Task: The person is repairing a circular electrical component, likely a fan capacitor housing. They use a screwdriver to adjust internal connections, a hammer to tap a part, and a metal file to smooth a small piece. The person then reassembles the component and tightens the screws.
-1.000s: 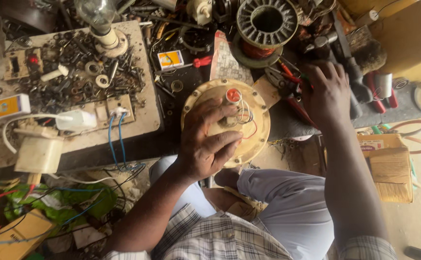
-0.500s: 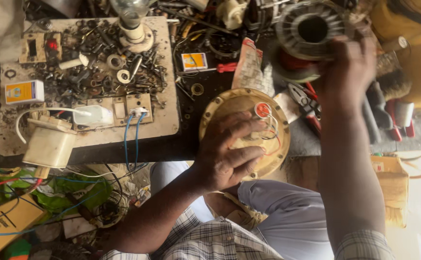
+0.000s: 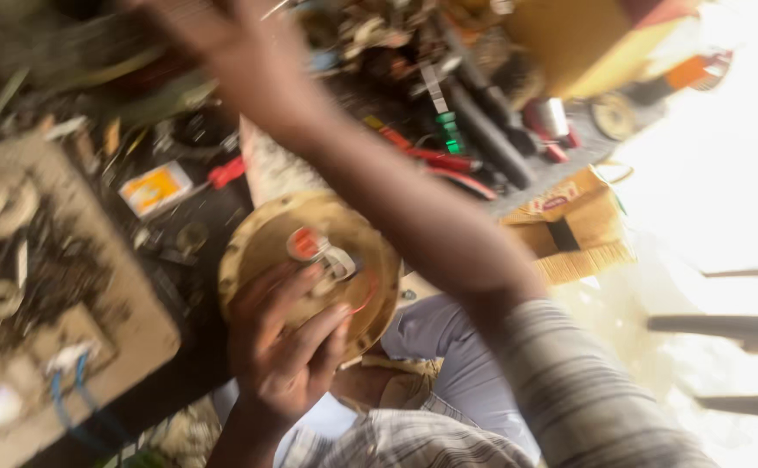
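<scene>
My left hand (image 3: 282, 347) grips the near rim of a round tan metal disc (image 3: 258, 243), which has a red part and wires at its centre. The disc rests at the edge of a cluttered workbench, above my lap. My right arm crosses over the disc and reaches to the upper left. My right hand (image 3: 195, 24) is blurred at the top edge of the view, and I cannot tell whether it holds anything.
A wooden board (image 3: 132, 325) with small metal parts and blue wires lies at the left. Beyond the disc lie a small yellow box (image 3: 158, 188), a red-handled screwdriver (image 3: 223, 172) and red-handled pliers (image 3: 435, 160). A cardboard box (image 3: 574, 230) stands at the right.
My right arm has swung from the right side across to the upper left. The view has tilted and blurred. My left hand has stayed on the disc.
</scene>
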`<control>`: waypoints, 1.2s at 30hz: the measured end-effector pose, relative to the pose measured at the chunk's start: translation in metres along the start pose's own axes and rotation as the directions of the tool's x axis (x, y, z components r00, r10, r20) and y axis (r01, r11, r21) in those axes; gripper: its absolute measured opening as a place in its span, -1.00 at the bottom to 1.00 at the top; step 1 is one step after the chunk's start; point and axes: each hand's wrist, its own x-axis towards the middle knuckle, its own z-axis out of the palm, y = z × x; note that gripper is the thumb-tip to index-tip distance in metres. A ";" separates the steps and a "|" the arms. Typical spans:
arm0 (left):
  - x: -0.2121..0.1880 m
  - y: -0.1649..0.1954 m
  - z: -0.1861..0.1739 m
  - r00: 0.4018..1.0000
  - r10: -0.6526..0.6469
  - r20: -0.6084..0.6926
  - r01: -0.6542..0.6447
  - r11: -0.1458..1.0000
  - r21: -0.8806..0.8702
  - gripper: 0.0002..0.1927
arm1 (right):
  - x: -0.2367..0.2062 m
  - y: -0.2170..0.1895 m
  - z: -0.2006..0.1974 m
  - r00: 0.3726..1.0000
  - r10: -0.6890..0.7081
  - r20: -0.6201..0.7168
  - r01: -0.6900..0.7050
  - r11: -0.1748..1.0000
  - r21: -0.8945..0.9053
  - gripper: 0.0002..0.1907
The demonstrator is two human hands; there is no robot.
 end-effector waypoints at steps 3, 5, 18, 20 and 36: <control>0.001 0.005 0.009 0.999 -0.003 -0.040 0.001 0.999 -0.036 -0.80 | 0.005 -0.026 0.042 0.989 0.097 0.114 -0.130 0.933 0.336 -0.30; -0.001 0.011 0.008 0.999 -0.033 0.006 0.033 0.999 -0.010 -0.80 | -0.002 -0.033 0.047 0.948 0.102 0.302 -0.268 0.765 0.585 -0.12; -0.002 0.006 -0.004 1.000 0.010 -0.019 -0.010 1.000 -0.017 -0.82 | -0.157 0.017 -0.200 0.998 0.027 0.055 0.022 0.682 -0.731 -0.72; -0.002 0.006 -0.005 1.000 -0.009 -0.011 0.009 1.000 -0.008 -0.82 | -0.175 0.024 -0.221 0.997 -0.033 -0.072 -0.031 0.671 -0.741 -0.78; -0.006 0.015 0.014 0.996 -0.088 0.000 0.087 0.996 0.031 -0.83 | -0.204 0.010 -0.196 0.972 0.235 0.015 -0.151 0.673 -0.724 -0.26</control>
